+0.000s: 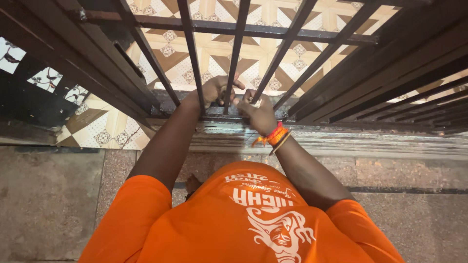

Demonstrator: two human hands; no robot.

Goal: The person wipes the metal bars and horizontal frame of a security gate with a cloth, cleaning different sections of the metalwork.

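Hands among gate bars, above threshold

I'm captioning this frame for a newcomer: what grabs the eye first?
The bright orange shirt fills the bottom centre. Above it, the left hand and right hand meet at the dark metal gate, fingers among its bars. Orange bangles ring the right wrist, and patterned floor tiles show beyond the bars.
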